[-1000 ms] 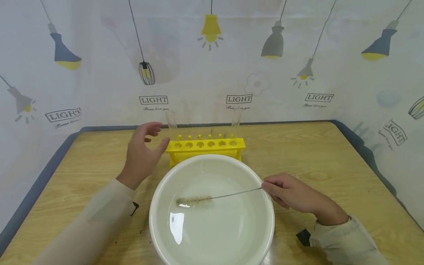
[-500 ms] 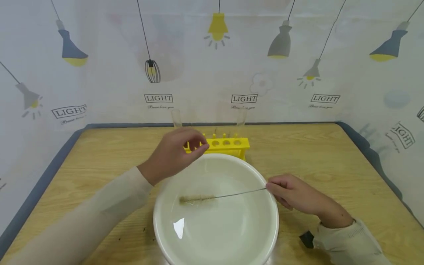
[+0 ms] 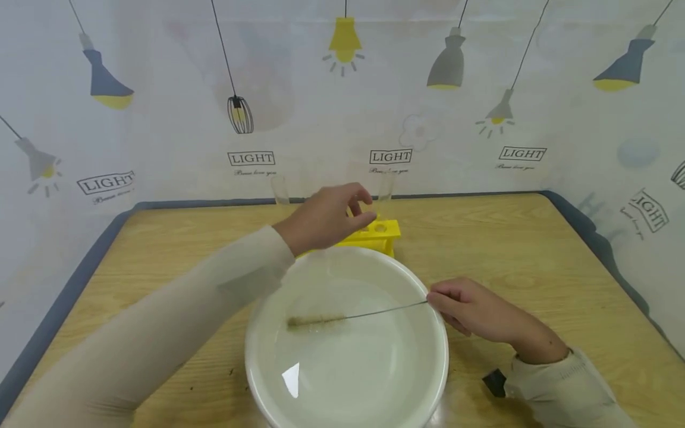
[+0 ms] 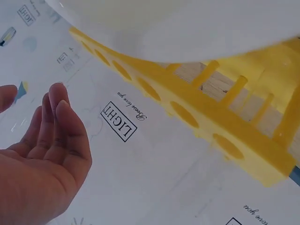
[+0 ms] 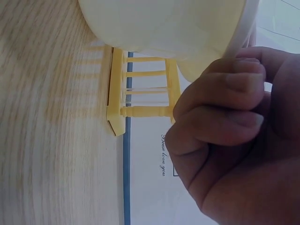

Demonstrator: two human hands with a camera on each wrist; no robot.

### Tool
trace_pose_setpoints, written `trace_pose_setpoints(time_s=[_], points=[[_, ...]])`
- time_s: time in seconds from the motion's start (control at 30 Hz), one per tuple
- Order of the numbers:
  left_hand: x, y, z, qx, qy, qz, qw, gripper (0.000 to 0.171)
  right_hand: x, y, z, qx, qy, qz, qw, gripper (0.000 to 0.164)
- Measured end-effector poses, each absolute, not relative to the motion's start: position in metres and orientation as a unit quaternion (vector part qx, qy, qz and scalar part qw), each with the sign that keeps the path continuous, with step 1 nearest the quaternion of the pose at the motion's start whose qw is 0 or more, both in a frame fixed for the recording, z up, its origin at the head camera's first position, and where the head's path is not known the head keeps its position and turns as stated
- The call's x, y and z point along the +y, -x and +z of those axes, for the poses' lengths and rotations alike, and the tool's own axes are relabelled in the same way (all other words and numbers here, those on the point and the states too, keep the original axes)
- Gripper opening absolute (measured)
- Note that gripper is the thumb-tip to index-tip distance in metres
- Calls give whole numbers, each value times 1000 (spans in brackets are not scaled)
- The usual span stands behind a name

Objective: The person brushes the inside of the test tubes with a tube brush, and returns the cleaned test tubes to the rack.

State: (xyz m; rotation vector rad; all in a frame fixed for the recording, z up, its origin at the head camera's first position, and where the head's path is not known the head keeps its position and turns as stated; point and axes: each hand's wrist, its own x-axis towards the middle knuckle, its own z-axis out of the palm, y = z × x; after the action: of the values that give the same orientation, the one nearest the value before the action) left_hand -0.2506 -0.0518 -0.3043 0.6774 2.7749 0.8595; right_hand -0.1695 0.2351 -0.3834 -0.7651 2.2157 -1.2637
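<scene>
My left hand (image 3: 334, 217) hovers over the yellow test tube rack (image 3: 387, 229), fingers loosely bent and nothing held. Near its fingertips a clear test tube (image 3: 386, 187) rises from the rack's right end; in the left wrist view that tube (image 4: 199, 173) looks faint at the end hole. Another clear test tube (image 3: 280, 190) stands at the left end. Between thumb and fingers, my right hand (image 3: 478, 312) pinches the wire handle of a test tube brush (image 3: 316, 321). The brush's bristles lie in the white basin (image 3: 439, 362), which appears to hold water.
The basin stands directly in front of the rack on a wooden table (image 3: 535, 255). A patterned cloth wall (image 3: 321, 119) closes off the back. A small black piece (image 3: 495, 382) is by the right sleeve.
My left hand has moved from the rack's left end across to its right end, near the right test tube. The right hand keeps pinching the brush handle, nearly still.
</scene>
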Motion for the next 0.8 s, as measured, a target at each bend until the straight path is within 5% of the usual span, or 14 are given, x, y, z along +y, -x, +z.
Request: trace_pose_setpoints(time_s=[0.23,0.8], points=[[-34,267,-304,930,-207,287,95,43,235,171,-384,806,274,-462,247,32],[-26,268,-303,926,-220,302,49,21,234,171,-382,818,248,-451,258,32]])
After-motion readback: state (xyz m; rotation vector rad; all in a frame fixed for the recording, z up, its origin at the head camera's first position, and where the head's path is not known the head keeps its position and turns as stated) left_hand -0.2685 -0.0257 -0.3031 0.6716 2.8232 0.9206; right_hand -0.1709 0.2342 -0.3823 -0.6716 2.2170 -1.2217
